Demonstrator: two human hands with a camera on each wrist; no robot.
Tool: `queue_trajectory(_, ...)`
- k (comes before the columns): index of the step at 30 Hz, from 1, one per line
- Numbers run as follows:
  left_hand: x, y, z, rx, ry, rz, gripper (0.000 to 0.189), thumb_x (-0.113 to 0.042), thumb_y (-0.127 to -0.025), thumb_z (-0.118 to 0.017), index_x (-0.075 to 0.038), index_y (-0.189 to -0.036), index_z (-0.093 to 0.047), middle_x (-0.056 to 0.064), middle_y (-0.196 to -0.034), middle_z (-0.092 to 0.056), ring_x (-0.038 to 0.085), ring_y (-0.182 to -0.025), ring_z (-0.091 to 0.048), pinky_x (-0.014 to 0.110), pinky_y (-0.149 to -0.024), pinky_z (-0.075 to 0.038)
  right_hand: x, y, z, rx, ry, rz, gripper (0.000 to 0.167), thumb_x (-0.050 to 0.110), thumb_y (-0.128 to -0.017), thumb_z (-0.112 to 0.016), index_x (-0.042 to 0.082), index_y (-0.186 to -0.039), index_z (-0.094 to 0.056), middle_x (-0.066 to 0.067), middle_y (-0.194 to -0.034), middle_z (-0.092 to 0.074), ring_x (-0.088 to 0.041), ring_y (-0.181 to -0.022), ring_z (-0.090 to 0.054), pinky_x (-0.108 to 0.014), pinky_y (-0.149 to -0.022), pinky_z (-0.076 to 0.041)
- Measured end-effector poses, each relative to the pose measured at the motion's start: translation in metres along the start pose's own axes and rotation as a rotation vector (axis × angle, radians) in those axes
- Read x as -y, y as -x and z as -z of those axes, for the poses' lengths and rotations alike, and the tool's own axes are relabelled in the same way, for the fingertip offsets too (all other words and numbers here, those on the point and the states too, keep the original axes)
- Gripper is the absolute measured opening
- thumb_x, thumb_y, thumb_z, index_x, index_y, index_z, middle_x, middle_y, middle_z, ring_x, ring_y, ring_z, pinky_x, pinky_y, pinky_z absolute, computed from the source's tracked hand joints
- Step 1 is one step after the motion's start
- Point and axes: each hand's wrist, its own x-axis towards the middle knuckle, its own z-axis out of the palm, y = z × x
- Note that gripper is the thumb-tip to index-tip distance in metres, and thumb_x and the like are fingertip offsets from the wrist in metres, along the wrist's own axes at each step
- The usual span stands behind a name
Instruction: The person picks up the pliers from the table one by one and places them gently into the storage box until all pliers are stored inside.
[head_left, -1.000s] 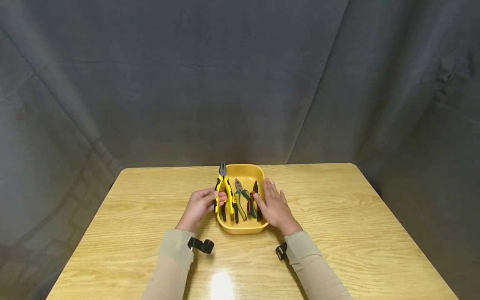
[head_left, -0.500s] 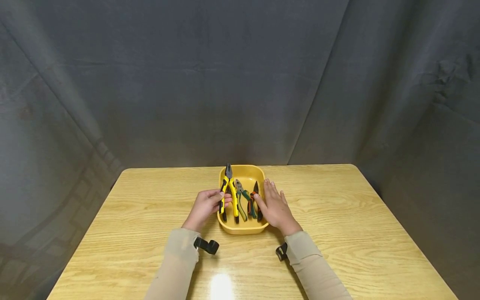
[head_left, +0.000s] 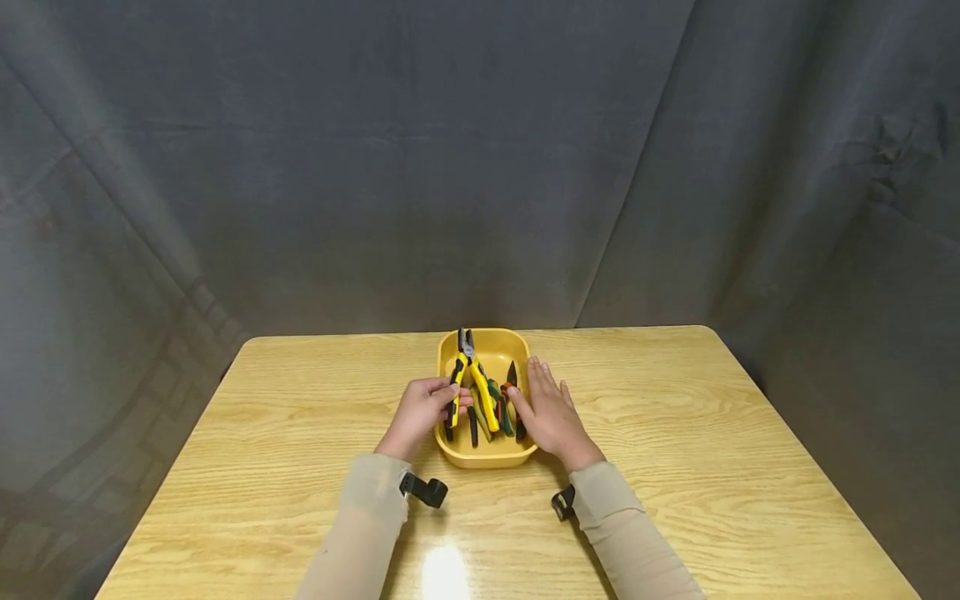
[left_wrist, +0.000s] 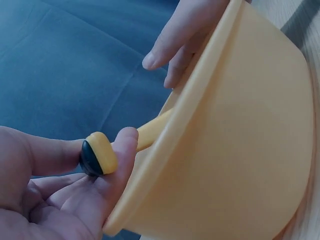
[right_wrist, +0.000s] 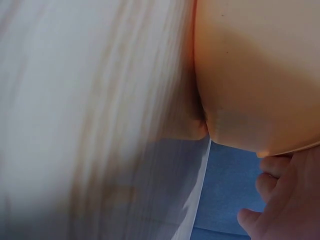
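My left hand [head_left: 417, 413] pinches one handle of yellow-and-black combination pliers [head_left: 487, 403] over the left part of a yellow plastic bin [head_left: 487, 461]. The pliers' handles are spread, with the head pointing to the far side. In the left wrist view, the end of the gripped handle [left_wrist: 104, 152] shows between thumb and fingers beside the bin's rim. My right hand [head_left: 553, 417] rests at the right rim, fingers stretched along it and thumb over the inside. Below the held pliers lie green-and-yellow pliers [head_left: 482, 418], partly hidden, and a black-handled tool [head_left: 474, 430]. An orange-and-black-handled tool [head_left: 512, 385] lies beside my right thumb.
The bin stands near the back edge of a wooden table [head_left: 315, 400]. Behind the table hangs a dark grey curtain [head_left: 420, 208]. Each wrist wears a black camera mount, such as the left one [head_left: 424, 490].
My left hand has moved right with the yellow-and-black pliers, from the bin's left rim to over its inside. The pliers have tilted and their jaws now stand apart. The right hand has stayed still.
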Motion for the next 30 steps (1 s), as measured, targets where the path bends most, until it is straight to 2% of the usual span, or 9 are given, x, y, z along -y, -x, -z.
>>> queue_trajectory(3,-0.001,0.000,-0.002,-0.006,-0.005,0.009,0.036,0.000,-0.104,-0.050,0.023,-0.132,-0.051,0.036,-0.115,-0.066,0.018,-0.089,-0.073,0.040,-0.087,-0.059,0.000,0.000,-0.001,-0.005,-0.003,-0.001,0.074,0.051,-0.110,-0.030,0.002,-0.162,-0.012,-0.016,-0.168,-0.013,-0.035,-0.155,-0.011,-0.063,-0.121,-0.009)
queue_trajectory(7,-0.001,-0.001,-0.004,-0.014,-0.028,0.024,0.034,0.000,-0.104,-0.050,0.022,-0.130,-0.053,0.035,-0.114,-0.066,0.016,-0.086,-0.072,0.036,-0.084,-0.060,0.001,0.001,-0.001,-0.006,-0.005,-0.003,0.074,0.051,-0.110,-0.030,0.002,-0.162,-0.013,-0.016,-0.168,-0.012,-0.035,-0.155,-0.012,-0.062,-0.121,-0.009)
queue_trajectory(15,-0.001,-0.003,-0.010,-0.025,-0.134,0.016,0.033,-0.002,-0.104,-0.051,0.020,-0.129,-0.056,0.029,-0.110,-0.069,0.022,-0.087,-0.072,0.033,-0.079,-0.061,0.001,0.002,-0.002,-0.015,-0.019,-0.003,0.073,0.049,-0.110,-0.032,0.001,-0.161,-0.013,-0.017,-0.168,-0.013,-0.035,-0.155,-0.012,-0.061,-0.121,-0.009)
queue_trajectory(23,-0.002,-0.001,-0.017,-0.048,-0.256,-0.032,0.028,-0.002,-0.104,-0.051,0.017,-0.119,-0.064,0.021,-0.097,-0.073,0.033,-0.088,-0.073,0.034,-0.075,-0.061,0.002,0.002,-0.004,-0.016,-0.030,-0.002,0.073,0.049,-0.110,-0.033,0.001,-0.161,-0.014,-0.017,-0.168,-0.014,-0.036,-0.155,-0.012,-0.062,-0.121,-0.009)
queue_trajectory(30,-0.002,-0.003,-0.022,-0.073,-0.356,-0.040,0.026,-0.004,-0.105,-0.050,0.014,-0.116,-0.066,0.017,-0.094,-0.073,0.031,-0.087,-0.072,0.029,-0.073,-0.060,0.001,0.002,-0.003,-0.021,-0.036,-0.004,0.073,0.048,-0.110,-0.033,0.001,-0.161,-0.013,-0.017,-0.168,-0.014,-0.036,-0.155,-0.012,-0.062,-0.121,-0.010)
